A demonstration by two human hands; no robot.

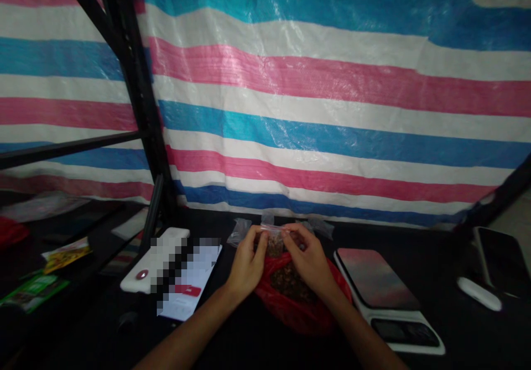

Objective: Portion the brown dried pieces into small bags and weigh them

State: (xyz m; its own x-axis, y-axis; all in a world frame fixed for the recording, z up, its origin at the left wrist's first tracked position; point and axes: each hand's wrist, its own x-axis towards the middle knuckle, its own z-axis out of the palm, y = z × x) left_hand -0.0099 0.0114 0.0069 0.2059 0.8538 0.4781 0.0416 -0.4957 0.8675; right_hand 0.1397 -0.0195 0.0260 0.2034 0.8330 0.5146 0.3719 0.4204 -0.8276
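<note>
Between my two hands is a small clear zip bag [274, 244] with brown, grainy bits in its lower part. My left hand [250, 259] pinches the bag's top edge on the left side. On the right side, the fingers of my right hand [306, 256] are closed on the same edge. Just below and nearer to me lies an open red plastic bag [282, 309], which holds a heap of brown dried bits [290, 282]. Behind my hands lie several clear plastic bags [239, 232], partly hidden by my fingers.
Right of the red bag stands a white kitchen scale [377, 279] with a shiny top. Farther right are a white oblong object [479, 293] and a dark phone-like device [501, 259]. A white power bank-like block [155, 259] and a lit phone [191, 281] lie left. Striped sheeting [332, 93] hangs behind.
</note>
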